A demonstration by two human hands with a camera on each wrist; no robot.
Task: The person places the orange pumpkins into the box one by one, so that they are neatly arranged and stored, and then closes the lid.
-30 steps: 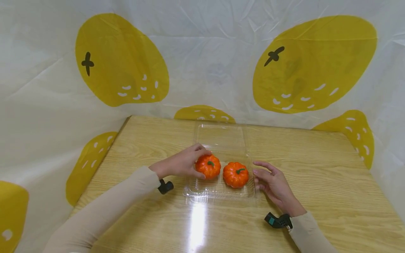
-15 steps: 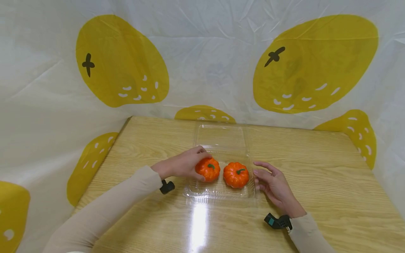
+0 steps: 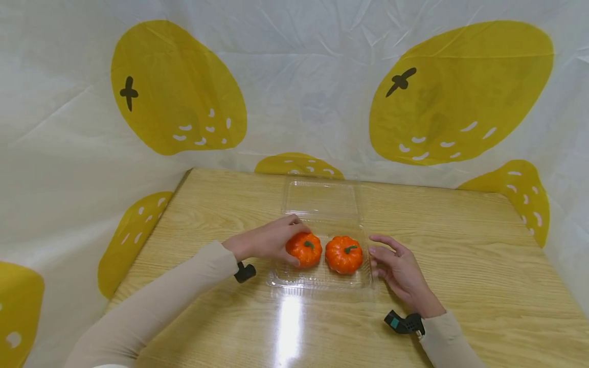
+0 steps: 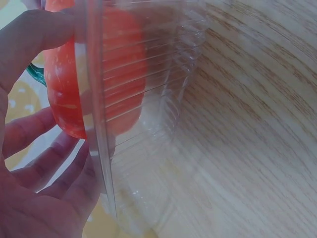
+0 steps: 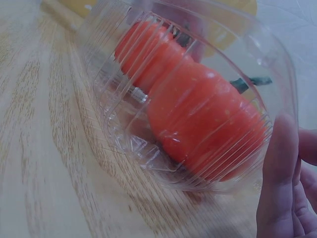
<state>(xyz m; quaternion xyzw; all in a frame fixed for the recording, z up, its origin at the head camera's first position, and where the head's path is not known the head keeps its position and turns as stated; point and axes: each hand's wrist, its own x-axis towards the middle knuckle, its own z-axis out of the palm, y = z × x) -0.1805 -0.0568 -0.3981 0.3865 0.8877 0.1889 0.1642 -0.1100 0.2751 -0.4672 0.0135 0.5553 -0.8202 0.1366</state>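
Observation:
Two orange toy pumpkins with green stems sit side by side in the base of a clear plastic clamshell box [image 3: 322, 282], whose lid [image 3: 320, 198] lies folded back behind it. My left hand [image 3: 269, 239] grips the left pumpkin [image 3: 307, 254], thumb on the near side and fingers round the far side. Part of that pumpkin shows through the ribbed wall in the left wrist view. Just outside the box's right wall is my right hand [image 3: 402, 271], thumb tip right at the rim, fingers relaxed. The right pumpkin [image 3: 343, 256] lies inside that wall, untouched.
The box stands on a wood-grain table [image 3: 460, 255]. A white curtain [image 3: 303, 102] printed with yellow fruit hangs along the back and sides of the table. Black wrist cameras sit on both wrists.
My left hand has moved slightly nearer and to the right with the left pumpkin, whose stem has turned a little. The right hand, right pumpkin and box stay put.

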